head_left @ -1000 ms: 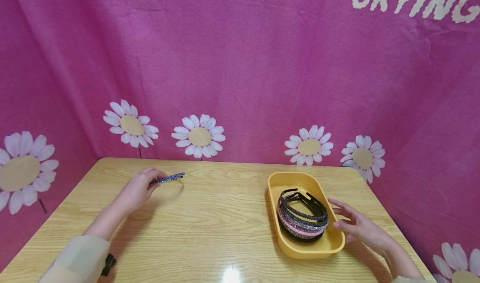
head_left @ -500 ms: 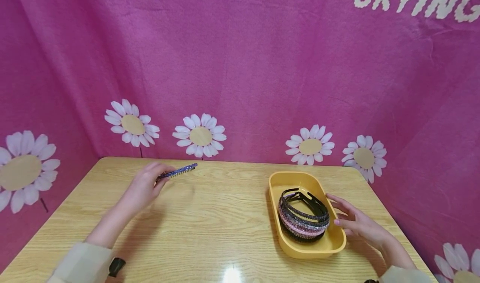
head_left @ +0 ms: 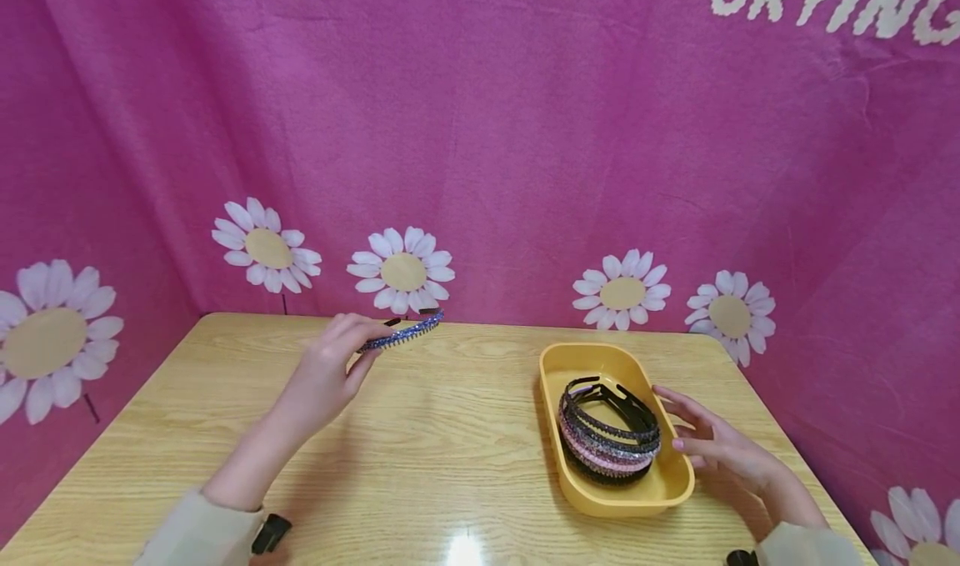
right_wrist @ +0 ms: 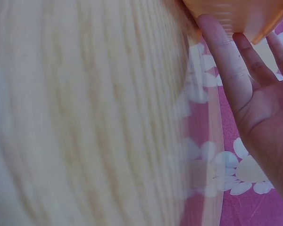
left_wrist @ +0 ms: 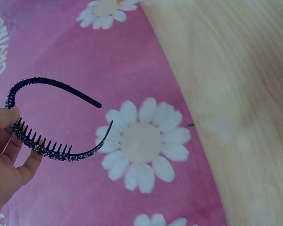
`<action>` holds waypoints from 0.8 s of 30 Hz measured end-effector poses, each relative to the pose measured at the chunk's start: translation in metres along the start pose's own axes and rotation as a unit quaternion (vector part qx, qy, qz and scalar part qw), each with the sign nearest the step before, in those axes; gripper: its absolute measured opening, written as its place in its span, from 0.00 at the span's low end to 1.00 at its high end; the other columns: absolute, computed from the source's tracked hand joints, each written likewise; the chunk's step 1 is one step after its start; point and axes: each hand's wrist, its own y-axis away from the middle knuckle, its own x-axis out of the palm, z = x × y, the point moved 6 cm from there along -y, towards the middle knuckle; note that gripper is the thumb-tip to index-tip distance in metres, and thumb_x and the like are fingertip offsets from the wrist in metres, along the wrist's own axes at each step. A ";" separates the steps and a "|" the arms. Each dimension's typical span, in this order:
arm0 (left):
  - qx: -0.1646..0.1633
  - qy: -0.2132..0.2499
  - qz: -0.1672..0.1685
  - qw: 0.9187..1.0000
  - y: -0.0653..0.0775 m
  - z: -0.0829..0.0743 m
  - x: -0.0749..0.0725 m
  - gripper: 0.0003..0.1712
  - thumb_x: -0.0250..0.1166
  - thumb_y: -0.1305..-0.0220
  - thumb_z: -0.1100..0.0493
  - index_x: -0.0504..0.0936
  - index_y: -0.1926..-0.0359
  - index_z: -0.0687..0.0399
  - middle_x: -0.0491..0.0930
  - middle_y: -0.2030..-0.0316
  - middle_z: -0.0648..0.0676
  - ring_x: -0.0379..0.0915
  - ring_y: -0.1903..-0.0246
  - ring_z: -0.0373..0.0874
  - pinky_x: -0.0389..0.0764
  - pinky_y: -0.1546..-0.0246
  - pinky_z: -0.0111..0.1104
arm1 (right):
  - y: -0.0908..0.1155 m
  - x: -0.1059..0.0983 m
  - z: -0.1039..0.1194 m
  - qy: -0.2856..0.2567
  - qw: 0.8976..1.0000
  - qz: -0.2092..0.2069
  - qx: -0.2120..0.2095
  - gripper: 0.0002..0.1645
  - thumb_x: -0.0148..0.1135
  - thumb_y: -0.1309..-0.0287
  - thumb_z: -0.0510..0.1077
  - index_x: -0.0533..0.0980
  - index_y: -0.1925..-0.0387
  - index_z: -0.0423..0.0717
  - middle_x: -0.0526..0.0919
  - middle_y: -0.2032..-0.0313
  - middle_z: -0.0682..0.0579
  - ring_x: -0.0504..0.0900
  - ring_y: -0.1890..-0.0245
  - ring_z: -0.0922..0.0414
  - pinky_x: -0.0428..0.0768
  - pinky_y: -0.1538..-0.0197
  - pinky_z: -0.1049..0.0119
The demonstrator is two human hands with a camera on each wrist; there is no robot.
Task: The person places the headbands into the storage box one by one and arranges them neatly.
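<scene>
My left hand (head_left: 330, 370) pinches a blue sparkly headband (head_left: 408, 333) with comb teeth along its inner side, held in the air over the back left part of the table. In the left wrist view the thumb and fingers grip the headband (left_wrist: 52, 153) near the middle of its arc, and its two black ends point away from the hand. On the right stands a yellow plastic tray (head_left: 611, 505) with a stack of black, silver and pink headbands (head_left: 607, 445) inside. My right hand (head_left: 723, 449) touches its right side with extended fingers; the right wrist view shows fingertips (right_wrist: 211, 26) against the wall.
The wooden table (head_left: 420, 441) has a pink cloth (head_left: 480, 149) with white daisies hanging behind it and at both sides. A bright reflection lies on the front of the tabletop.
My left hand has moved right and slightly up with the blue headband, whose black ends now show. The right hand stays at the tray, with only a slight shift.
</scene>
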 end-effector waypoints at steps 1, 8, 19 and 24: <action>0.007 0.001 -0.006 1.000 -0.002 -0.004 0.000 0.20 0.70 0.53 0.74 0.82 0.56 0.59 0.79 0.62 0.52 0.72 0.61 0.41 0.80 0.65 0.31 | 0.000 0.000 0.000 -0.004 1.000 0.004 0.000 0.43 0.45 0.35 0.33 0.38 0.26 0.51 0.60 0.36 0.68 0.71 0.42 0.67 0.79 0.49 0.55; 0.035 0.037 -0.025 0.998 -0.012 -0.024 0.005 0.20 0.67 0.49 0.74 0.82 0.54 0.59 0.79 0.60 0.53 0.72 0.58 0.44 0.76 0.55 0.27 | -0.002 0.001 0.000 -0.011 1.000 0.015 -0.006 0.44 0.46 0.35 0.32 0.37 0.26 0.51 0.60 0.36 0.67 0.72 0.42 0.65 0.79 0.49 0.55; 0.090 0.064 -0.061 0.992 -0.026 -0.056 0.022 0.18 0.67 0.48 0.73 0.82 0.54 0.60 0.78 0.59 0.55 0.72 0.56 0.47 0.78 0.55 0.33 | -0.001 0.002 0.004 0.004 1.000 0.014 -0.014 0.43 0.46 0.35 0.32 0.37 0.26 0.49 0.61 0.39 0.64 0.75 0.46 0.61 0.82 0.55 0.58; 0.115 0.076 -0.070 0.988 -0.034 -0.068 0.032 0.18 0.66 0.46 0.72 0.81 0.53 0.59 0.78 0.60 0.54 0.72 0.58 0.46 0.77 0.57 0.30 | -0.001 0.002 0.003 0.003 1.000 0.009 0.001 0.43 0.46 0.34 0.32 0.36 0.26 0.51 0.62 0.39 0.65 0.75 0.45 0.61 0.81 0.53 0.54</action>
